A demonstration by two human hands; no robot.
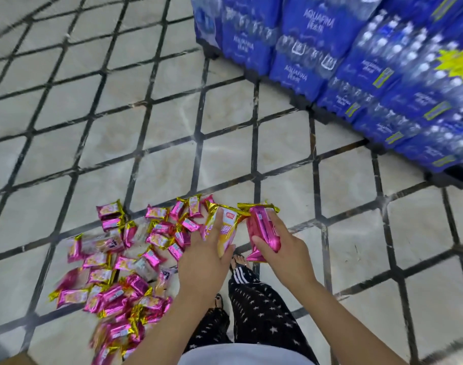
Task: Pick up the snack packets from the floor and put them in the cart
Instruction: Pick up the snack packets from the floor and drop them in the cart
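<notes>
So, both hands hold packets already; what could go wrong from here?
The left hand holds the yellow and white foil packet with nearly flat fingers, so it may slip out.
The right hand grips shiny pink foil packets, seemingly more than one; one could slide free.
The person's feet stand close to the pile of pink and gold packets; a step might crush some.

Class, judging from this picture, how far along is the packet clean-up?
Done: nothing shows as packed; no cart is in view. In hand: the left hand grips a yellow packet, the right hand grips a pink pack. Left: a big pile of packets lies on the floor.
</notes>
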